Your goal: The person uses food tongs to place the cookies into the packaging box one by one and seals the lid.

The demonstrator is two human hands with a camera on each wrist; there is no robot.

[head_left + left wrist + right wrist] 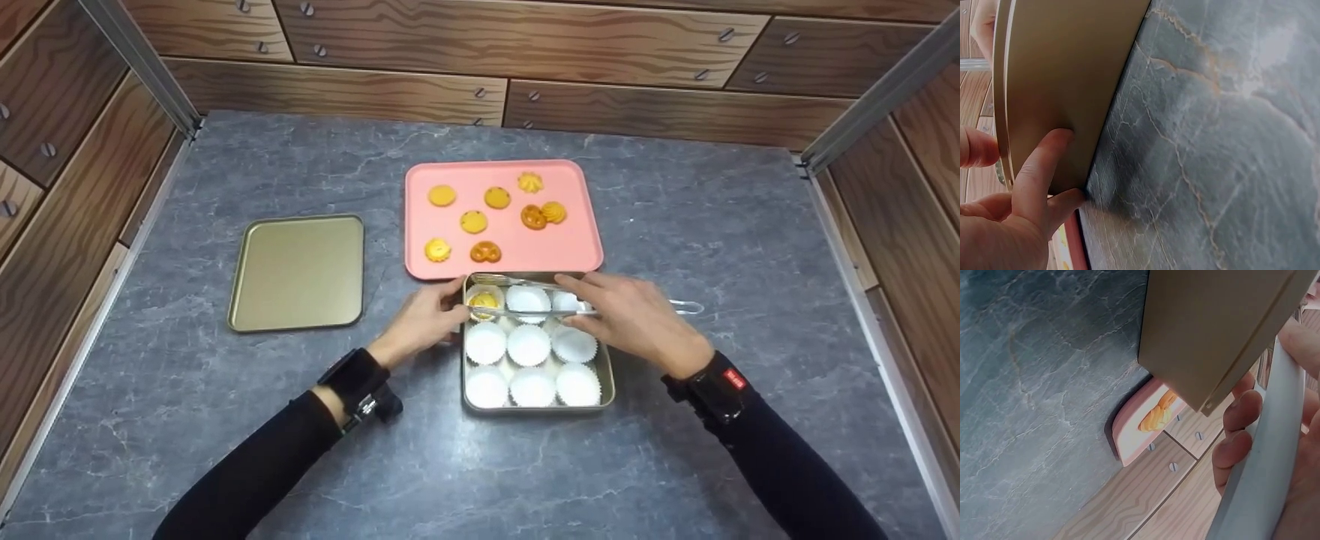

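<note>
- At the tin's (608, 381) left wall, we see the left hand (424, 319) gripping its rim.
- Back upward, the right hand (628, 315) holds tongs (517, 313).
- Its wrist's red label (734, 379) we cannot read.
- Leftward, the tongs' tips flank a tart (486, 302).
- Beyond lies the pink tray (417, 225).

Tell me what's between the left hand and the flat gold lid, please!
Just bare grey tabletop. The head view shows nothing lying between the left hand and the gold lid.

Gold tin (1067, 73), white cups (529, 345)
</note>
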